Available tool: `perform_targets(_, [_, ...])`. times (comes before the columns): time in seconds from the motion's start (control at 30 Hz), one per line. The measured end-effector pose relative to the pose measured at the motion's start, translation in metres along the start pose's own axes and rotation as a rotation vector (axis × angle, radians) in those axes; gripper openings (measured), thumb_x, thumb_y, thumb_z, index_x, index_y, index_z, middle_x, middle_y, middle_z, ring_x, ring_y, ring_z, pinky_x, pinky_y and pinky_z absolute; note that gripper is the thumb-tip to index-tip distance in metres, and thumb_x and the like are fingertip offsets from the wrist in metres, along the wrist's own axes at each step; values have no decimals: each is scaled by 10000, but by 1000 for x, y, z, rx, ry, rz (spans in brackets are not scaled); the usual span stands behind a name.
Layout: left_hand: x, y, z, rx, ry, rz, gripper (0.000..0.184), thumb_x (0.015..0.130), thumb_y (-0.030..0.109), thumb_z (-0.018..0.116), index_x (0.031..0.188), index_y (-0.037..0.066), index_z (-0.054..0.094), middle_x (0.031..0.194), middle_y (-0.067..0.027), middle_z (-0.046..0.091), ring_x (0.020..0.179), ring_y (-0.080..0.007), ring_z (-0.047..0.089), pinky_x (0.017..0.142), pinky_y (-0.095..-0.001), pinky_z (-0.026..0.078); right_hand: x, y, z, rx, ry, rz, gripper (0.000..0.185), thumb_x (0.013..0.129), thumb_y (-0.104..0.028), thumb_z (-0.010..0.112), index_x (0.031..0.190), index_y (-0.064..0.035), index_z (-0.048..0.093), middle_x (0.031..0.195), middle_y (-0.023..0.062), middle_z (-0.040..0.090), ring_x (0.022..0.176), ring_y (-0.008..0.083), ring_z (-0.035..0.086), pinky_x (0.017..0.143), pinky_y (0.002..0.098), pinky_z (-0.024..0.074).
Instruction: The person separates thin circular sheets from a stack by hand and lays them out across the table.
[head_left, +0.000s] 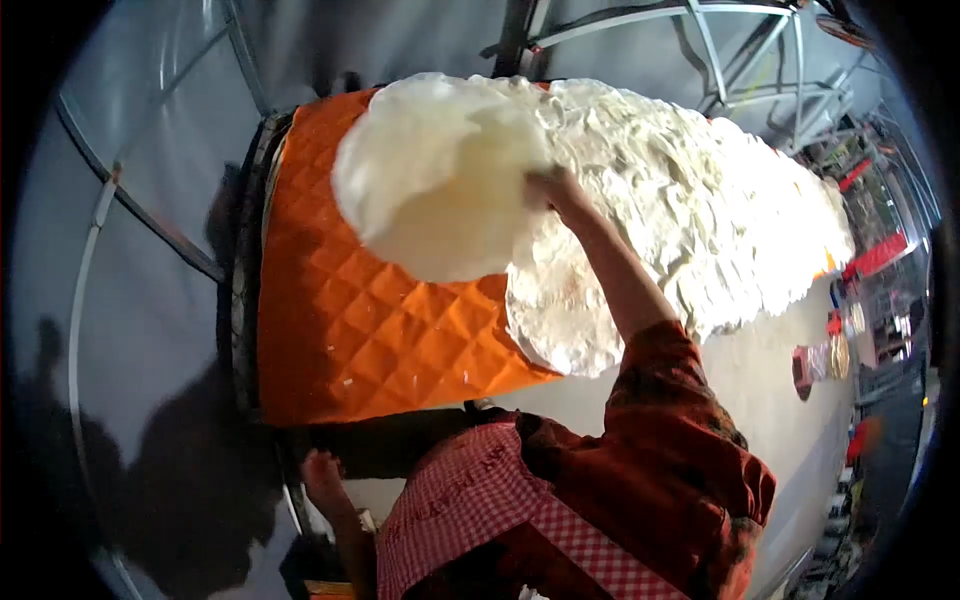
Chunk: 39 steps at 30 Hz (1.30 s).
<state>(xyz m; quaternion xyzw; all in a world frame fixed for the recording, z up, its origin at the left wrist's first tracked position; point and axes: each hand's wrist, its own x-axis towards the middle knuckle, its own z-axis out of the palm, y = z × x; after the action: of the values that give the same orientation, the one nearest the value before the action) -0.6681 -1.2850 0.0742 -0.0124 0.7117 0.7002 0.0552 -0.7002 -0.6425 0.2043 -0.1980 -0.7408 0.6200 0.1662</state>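
Note:
My right hand is closed on the right edge of a large, thin, round flatbread. The pale sheet is spread out flat, partly over an orange quilted cloth, with a shadow across its middle. To its right lies a wide spread of overlapping, wrinkled white flatbreads covering much of the table. My left hand hangs low at the left, below the table's near edge and apart from the cloth. Its fingers look loosely apart, with nothing visible in them.
Grey sheeting on a metal frame closes off the left and the back. White metal bars stand behind the table. On the far right are shelves with red items, and a pink container is near the floor.

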Motion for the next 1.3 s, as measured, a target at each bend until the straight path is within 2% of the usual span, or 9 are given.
perform_targets(0.17, [-128,-47,13,145,301,-388,307,858,190,588,1120,44,522,996,-88,559,802,-198,567,669,-317,472,-20,128,-63,-275,336,669,335,751,-318,697,908,-42,590,816,103,609,712,219,590,584,373,491])
perform_targets(0.3, [-235,-107,1,-244,472,-861,297,856,215,590,1098,55,532,963,-100,566,794,-221,565,657,-340,481,-37,146,-46,-842,617,289,494,673,-320,767,1014,-49,536,969,173,573,945,322,534,813,459,418])
perform_targets(0.37, [-294,-120,13,-391,547,-986,283,858,219,587,1083,52,545,950,-97,576,795,-216,564,658,-340,480,-34,158,-37,-1048,589,-272,436,704,-225,735,1054,-72,525,965,134,538,947,303,502,850,433,412])
perform_targets(0.43, [-314,-86,57,-286,489,-891,264,863,213,578,1062,40,566,939,-85,593,799,-193,563,666,-329,474,-3,175,-4,-102,245,-178,267,830,-55,585,1080,-6,503,1011,124,571,905,226,550,797,345,459])
perform_targets(0.63, [-376,-88,123,259,669,-779,369,787,234,646,1096,41,585,1024,-144,623,944,-226,595,768,-350,482,-125,138,232,-282,-884,67,219,842,-190,594,1023,-68,592,869,29,622,694,141,598,525,265,489])
perform_targets(0.7, [-410,-121,142,78,716,-693,398,766,237,665,1097,34,577,1027,-141,626,960,-234,593,786,-353,479,-154,232,320,-656,-1232,252,249,846,-230,601,1052,-92,578,869,33,628,708,140,614,543,269,475])
perform_targets(0.9, [-497,-161,196,-296,1071,-772,359,756,184,655,1065,19,578,982,-122,634,921,-223,605,788,-340,483,-510,157,418,-587,-2201,304,219,826,-217,624,965,-58,571,886,22,616,807,138,608,643,272,480])
perform_targets(1.03, [-555,-160,224,-717,1484,-699,280,805,120,584,1053,-10,570,911,-105,618,813,-197,620,686,-299,508,-665,261,445,-452,-2477,351,253,777,-138,662,939,4,528,822,47,559,726,139,554,623,291,456])
perform_targets(1.3, [-596,-142,249,-1099,1770,-577,274,836,139,585,1072,8,536,886,-85,607,762,-170,619,621,-273,502,-818,317,414,-616,-1970,214,386,638,-114,710,949,54,555,865,120,602,765,210,574,669,323,450])
